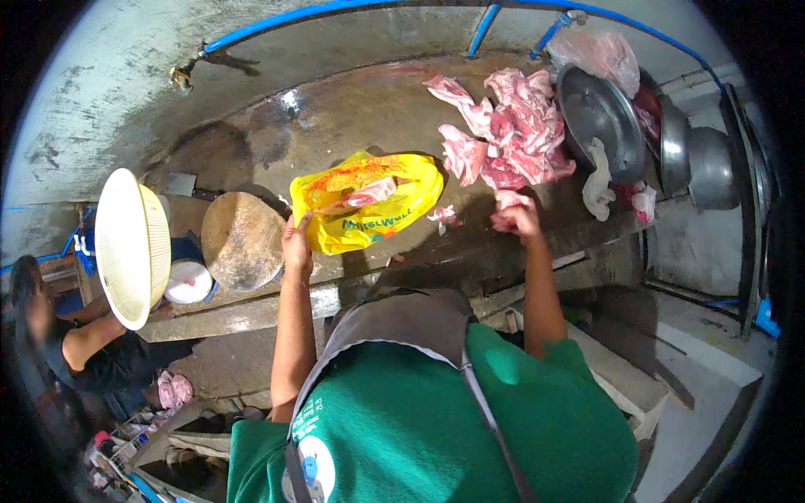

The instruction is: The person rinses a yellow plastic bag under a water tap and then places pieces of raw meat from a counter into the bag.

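Observation:
My left hand [298, 249] grips the left edge of an open yellow plastic bag [402, 217], which lies on the wet worktop. Inside the bag a strip of raw meat [372, 192] shows. My right hand [519, 220] is closed around a piece of raw meat [510, 200] near the worktop's front edge. Just beyond it spreads a heap of raw, fatty meat pieces [519, 122]. Between the bag and my right hand lie small meat scraps [444, 215].
A round chopping block [242, 242] stands left of the bag, with a cleaver [182, 184] behind it. At far left a person [94, 339] is beside a cream plastic basin [122, 251]. Metal basins [600, 119] and a whitish cloth [597, 182] are at right. Blue pipe [352, 7] runs along the wall.

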A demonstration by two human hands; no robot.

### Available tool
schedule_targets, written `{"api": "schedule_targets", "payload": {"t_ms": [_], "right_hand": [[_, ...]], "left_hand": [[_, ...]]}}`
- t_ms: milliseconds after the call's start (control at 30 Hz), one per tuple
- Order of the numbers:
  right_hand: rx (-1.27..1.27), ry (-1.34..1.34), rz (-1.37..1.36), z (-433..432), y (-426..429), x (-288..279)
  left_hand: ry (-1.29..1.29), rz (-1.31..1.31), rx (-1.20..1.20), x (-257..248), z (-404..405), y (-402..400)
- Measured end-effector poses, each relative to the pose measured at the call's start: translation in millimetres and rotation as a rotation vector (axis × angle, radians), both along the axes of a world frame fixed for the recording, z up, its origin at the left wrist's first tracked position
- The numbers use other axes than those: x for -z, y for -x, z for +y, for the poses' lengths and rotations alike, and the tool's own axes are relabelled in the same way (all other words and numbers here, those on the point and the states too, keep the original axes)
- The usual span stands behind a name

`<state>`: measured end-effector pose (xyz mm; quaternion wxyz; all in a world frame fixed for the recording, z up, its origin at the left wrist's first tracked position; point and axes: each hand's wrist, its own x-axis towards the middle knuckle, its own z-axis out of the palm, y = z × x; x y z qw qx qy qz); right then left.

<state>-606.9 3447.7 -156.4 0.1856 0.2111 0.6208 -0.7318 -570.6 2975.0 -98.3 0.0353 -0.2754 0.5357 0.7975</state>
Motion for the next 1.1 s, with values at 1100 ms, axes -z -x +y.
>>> {"api": "schedule_targets", "payload": {"t_ms": [1100], "right_hand": [[0.05,-1.617,0.51,-4,75,-48]], "left_hand": [[-0.003,0.07,-0.027,-33,25,15]]}}
